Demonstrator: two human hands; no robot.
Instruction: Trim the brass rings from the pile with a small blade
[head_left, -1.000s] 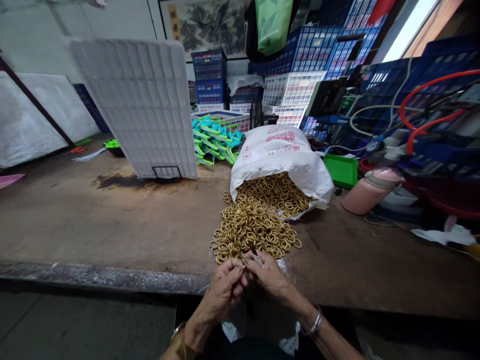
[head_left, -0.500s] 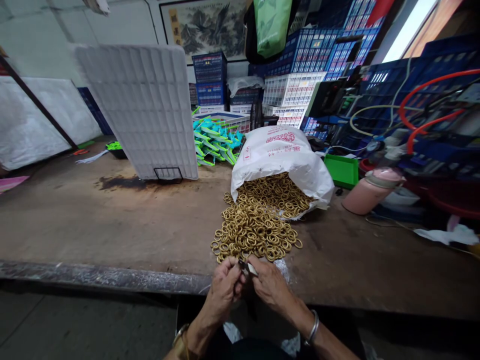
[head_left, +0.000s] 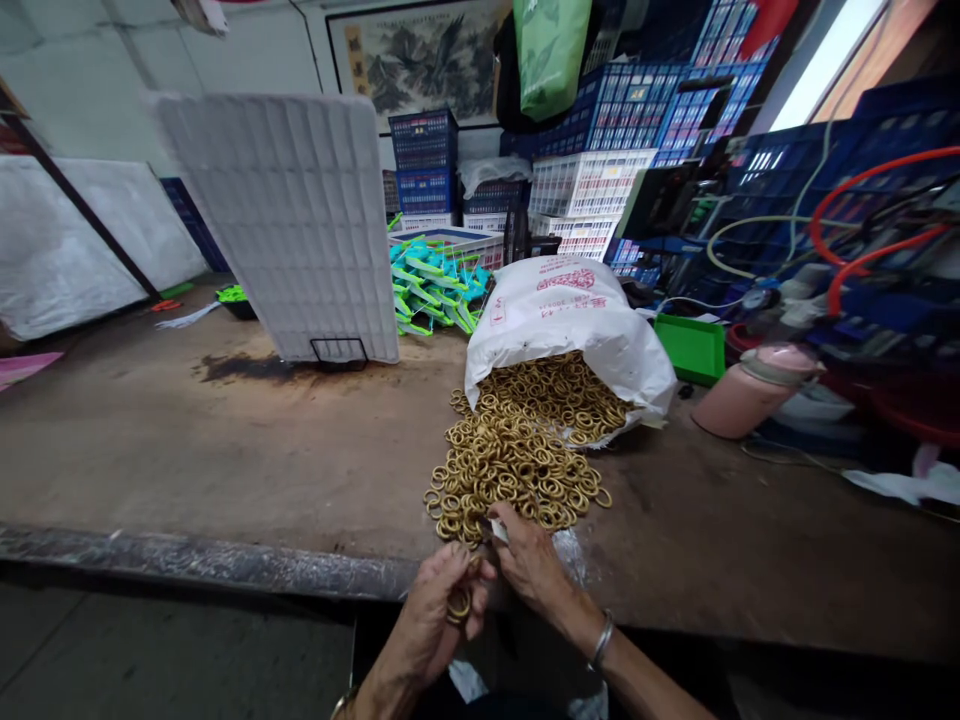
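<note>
At the table's front edge, my left hand (head_left: 435,610) is closed around gold-coloured rings (head_left: 459,605), with at least one showing between the fingers. My right hand (head_left: 536,565) is closed on a small pale tool (head_left: 499,531); the fingers hide most of it, so its kind is unclear. Its fingertips are at the near side of a heap of gold-coloured rings (head_left: 517,470). The heap spills from the mouth of a white sack (head_left: 559,300) with red print, lying on its side.
A white ribbed panel (head_left: 292,230) stands upright in a wire holder on the wooden table (head_left: 150,440). Behind are bright green and turquoise pieces (head_left: 431,285) and stacked crates (head_left: 585,185). To the right are a green tray (head_left: 690,348), a pink bottle (head_left: 754,392) and orange hoses (head_left: 855,265).
My hands, together before, have moved apart. The left has come down towards me and now shows rings in its fingers; the right stays near the heap with the pale tool.
</note>
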